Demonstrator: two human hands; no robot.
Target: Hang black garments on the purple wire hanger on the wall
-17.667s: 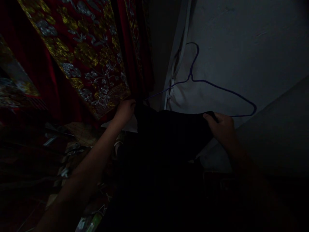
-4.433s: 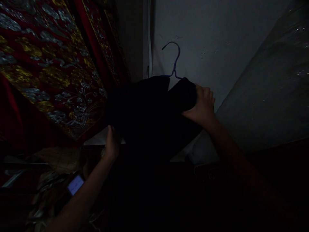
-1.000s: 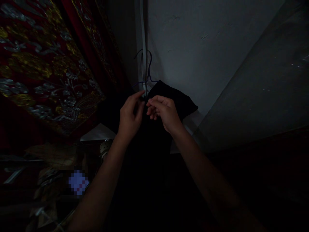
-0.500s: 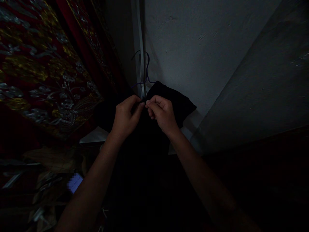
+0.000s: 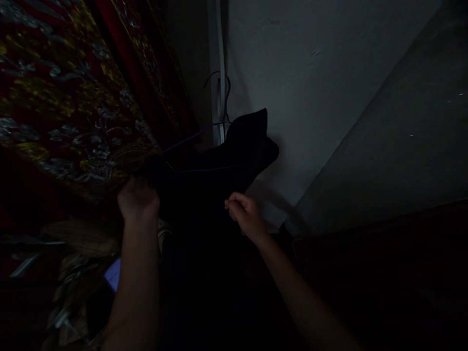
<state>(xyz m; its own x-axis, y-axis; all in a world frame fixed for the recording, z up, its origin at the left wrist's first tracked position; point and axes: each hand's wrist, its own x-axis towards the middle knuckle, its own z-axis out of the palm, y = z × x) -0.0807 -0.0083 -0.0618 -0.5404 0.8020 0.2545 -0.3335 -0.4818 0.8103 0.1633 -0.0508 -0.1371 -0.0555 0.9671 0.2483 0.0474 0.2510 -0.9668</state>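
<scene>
A black garment [image 5: 204, 190] hangs on a thin purple wire hanger [image 5: 186, 140] in front of the wall. One bare arm of the hanger slopes down to the left, and black cloth stands bunched at its right side. My left hand [image 5: 139, 200] is at the garment's left edge, beside the embroidered cloth; motion blurs it and its fingers are hidden. Lower right, my right hand [image 5: 244, 212] is closed in a pinch at the black cloth. Darkness hides most of the garment's folds and lower part.
Red cloth with gold and silver embroidery [image 5: 73, 107] fills the upper left. A pale strap [image 5: 220, 44] runs down the grey wall [image 5: 310, 87] behind the hanger. At lower left, a lit phone-like screen [image 5: 113, 274] lies among dim clutter [image 5: 69, 292].
My hands have parted from the garment's top middle: the left swung down and left, the right moved lower. More of the hanger shows, and the cloth at its right is bunched up.
</scene>
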